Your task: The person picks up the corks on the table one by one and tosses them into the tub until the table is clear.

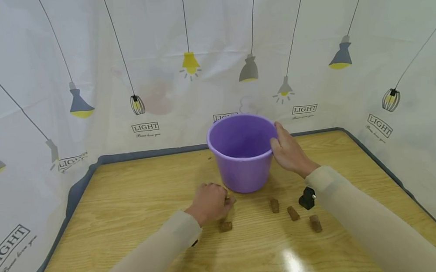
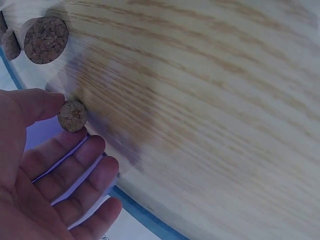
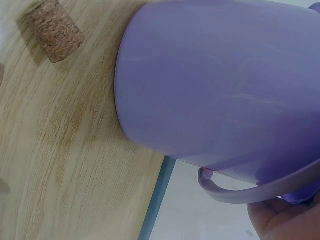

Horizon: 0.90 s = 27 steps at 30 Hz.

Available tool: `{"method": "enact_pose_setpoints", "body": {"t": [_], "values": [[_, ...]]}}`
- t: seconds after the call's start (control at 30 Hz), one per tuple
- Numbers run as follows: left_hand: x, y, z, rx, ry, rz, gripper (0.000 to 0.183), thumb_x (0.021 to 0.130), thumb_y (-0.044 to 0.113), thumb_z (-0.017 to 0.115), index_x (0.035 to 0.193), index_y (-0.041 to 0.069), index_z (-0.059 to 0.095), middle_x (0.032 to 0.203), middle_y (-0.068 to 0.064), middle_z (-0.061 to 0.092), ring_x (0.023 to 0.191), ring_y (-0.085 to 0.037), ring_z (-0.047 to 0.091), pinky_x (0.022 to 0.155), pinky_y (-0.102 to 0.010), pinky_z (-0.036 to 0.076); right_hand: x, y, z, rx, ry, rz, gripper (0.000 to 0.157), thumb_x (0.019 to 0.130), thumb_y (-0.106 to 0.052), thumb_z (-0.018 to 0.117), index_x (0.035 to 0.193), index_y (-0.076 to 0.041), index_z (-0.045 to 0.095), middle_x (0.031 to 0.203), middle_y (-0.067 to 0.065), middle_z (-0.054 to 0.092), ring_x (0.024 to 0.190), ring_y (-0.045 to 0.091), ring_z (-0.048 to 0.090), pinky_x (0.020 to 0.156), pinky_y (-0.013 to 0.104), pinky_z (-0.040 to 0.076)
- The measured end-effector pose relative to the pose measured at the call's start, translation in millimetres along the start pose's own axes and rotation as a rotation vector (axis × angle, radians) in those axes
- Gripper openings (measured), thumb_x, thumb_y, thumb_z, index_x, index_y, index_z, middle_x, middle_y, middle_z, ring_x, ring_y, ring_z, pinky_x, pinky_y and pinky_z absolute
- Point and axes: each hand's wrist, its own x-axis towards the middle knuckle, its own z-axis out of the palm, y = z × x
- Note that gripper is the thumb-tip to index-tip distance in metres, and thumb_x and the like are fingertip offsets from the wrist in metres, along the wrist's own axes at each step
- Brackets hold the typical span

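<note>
My left hand [image 1: 210, 202] pinches a small cork stopper [image 2: 72, 116] between thumb and forefinger, low over the table in front of the bucket. Its other fingers are spread and bent a little in the left wrist view. A purple plastic bucket [image 1: 246, 175] stands upright toward the back of the table, its inside partly visible. With thumb and fingers, my right hand [image 1: 291, 151] grips the bucket's right rim. The bucket's handle [image 3: 240, 194] hangs beside that hand in the right wrist view. Another cork [image 1: 226, 226] lies just below my left hand.
To the right of the bucket's front lie three more corks, a near one [image 1: 274, 205], a middle one [image 1: 293, 213] and an outer one [image 1: 315, 223]. A small black object [image 1: 307, 198] shows by my right wrist. White lamp-printed cloth [image 1: 175, 105] surrounds the wooden table [image 1: 130, 205].
</note>
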Motion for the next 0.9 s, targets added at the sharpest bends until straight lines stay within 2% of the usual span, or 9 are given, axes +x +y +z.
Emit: {"method": "enact_pose_setpoints", "body": {"t": [0.27,0.53,0.73,0.9], "values": [[-1.2,0.2,-1.6,-0.017,0.011,0.004,0.05,0.097,0.044,0.066,0.058,0.02,0.047,0.063,0.007,0.055,0.069,-0.018,0.062,0.071,-0.039,0.053,0,1,-0.4,-0.009,-0.008,0.007,0.067,0.107,-0.027,0.025,0.162,0.003,0.002,0.168,0.025,0.013,0.155,0.039,0.013,0.125,0.055,0.013],[-3.5,-2.5,-4.6,-0.035,0.079,0.035,0.049,0.093,0.033,0.071,0.056,0.02,0.043,0.062,0.007,0.052,0.062,-0.014,0.053,0.067,-0.037,0.05,0,1,0.1,-0.006,-0.004,0.0,0.067,0.107,-0.026,0.026,0.162,0.004,0.003,0.167,0.027,0.014,0.155,0.04,0.014,0.125,0.055,0.013],[-6.5,-3.0,-9.4,-0.063,0.105,0.041,0.041,0.091,0.031,0.074,0.059,0.021,0.053,0.063,0.007,0.057,0.06,-0.013,0.055,0.067,-0.038,0.052,0,0,0.1,-0.003,-0.012,0.005,0.067,0.107,-0.026,0.025,0.162,0.003,0.002,0.167,0.026,0.013,0.155,0.039,0.013,0.125,0.055,0.013],[-7.7,-3.6,-11.1,-0.072,0.131,0.056,0.038,0.091,0.029,0.074,0.06,0.021,0.055,0.062,0.008,0.056,0.058,-0.011,0.053,0.063,-0.035,0.051,0,-1,-0.1,-0.002,-0.006,-0.003,0.067,0.106,-0.025,0.026,0.162,0.003,0.003,0.166,0.027,0.016,0.154,0.04,0.015,0.125,0.056,0.014]]}}
